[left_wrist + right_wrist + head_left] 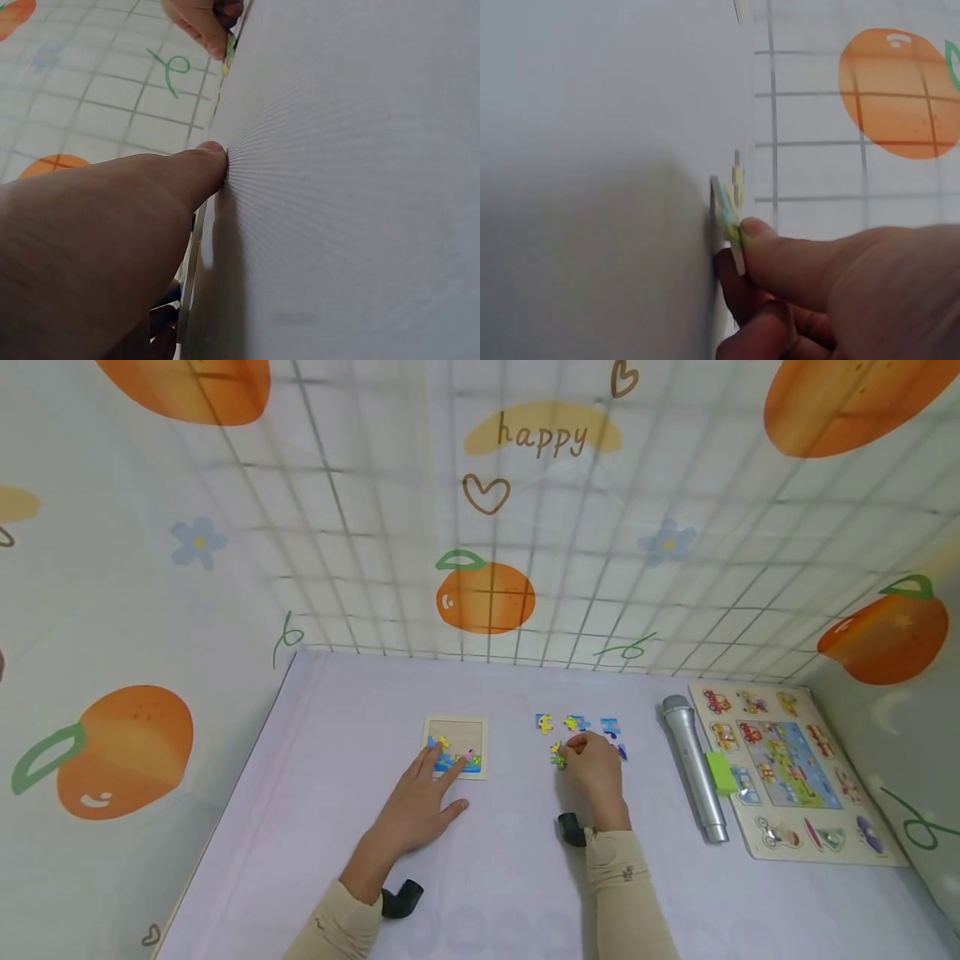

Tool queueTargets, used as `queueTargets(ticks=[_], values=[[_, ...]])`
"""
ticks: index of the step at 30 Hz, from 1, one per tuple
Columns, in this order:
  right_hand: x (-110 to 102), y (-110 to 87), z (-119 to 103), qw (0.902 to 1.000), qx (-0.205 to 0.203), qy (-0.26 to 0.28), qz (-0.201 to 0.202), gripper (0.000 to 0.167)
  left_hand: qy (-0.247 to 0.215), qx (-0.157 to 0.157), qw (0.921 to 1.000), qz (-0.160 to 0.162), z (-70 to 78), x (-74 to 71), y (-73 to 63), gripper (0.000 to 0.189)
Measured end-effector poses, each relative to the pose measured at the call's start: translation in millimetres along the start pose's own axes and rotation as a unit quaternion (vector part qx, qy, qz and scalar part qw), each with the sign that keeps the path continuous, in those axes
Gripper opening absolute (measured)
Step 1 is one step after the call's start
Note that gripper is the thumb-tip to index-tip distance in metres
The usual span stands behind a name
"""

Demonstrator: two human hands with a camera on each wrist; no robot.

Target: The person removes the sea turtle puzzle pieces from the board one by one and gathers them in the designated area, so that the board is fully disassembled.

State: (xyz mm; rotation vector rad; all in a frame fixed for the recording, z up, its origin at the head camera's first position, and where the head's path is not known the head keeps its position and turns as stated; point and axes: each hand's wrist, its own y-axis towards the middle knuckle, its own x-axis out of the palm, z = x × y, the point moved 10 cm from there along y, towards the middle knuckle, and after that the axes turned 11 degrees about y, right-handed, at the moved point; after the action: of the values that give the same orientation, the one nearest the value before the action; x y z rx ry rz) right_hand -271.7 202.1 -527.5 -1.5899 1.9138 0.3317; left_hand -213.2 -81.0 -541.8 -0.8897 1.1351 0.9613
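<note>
We see the puzzle tray (459, 730) lying flat on the bench (510, 860), with twelve o'clock toward the printed wall (375, 568). We judge the picture only partly built: colourful fitted pieces (471, 767) fill its six o'clock side and reach up toward nine, while bare wood shows across twelve. Our left hand (408, 810) comes in from seven o'clock, its fingers nearly straight and spread apart, tips over the fitted pieces; the thumb stands away near six, outside the tray.

At three o'clock from the tray, our right hand (597, 770) pinches one held piece (557, 754) between thumb and fingers, tilted in the right wrist view. Several loose pieces (544, 724) lie around two to three o'clock and remain to be placed; the hand may hide others, so we cannot give an exact count. Farther out at three lie a microphone (693, 768) and a larger puzzle board (840, 852).
</note>
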Motion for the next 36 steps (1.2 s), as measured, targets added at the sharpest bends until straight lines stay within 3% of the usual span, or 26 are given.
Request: queueTargets(ticks=[18, 36], values=[[-25.0, 8.5, 10.7, 0.9986, -0.001, -0.012, 0.051, 0.019, -0.007, 0.001, 1.0000, -0.003, 1.1, -1.3, -1.5, 0.068], [-31.1, 5.5, 6.7, 0.9954, -0.024, -0.024, 0.090, 0.023, -0.018, 0.006, 0.9998, -0.004, 2.1, -5.1, -2.3, 0.068]])
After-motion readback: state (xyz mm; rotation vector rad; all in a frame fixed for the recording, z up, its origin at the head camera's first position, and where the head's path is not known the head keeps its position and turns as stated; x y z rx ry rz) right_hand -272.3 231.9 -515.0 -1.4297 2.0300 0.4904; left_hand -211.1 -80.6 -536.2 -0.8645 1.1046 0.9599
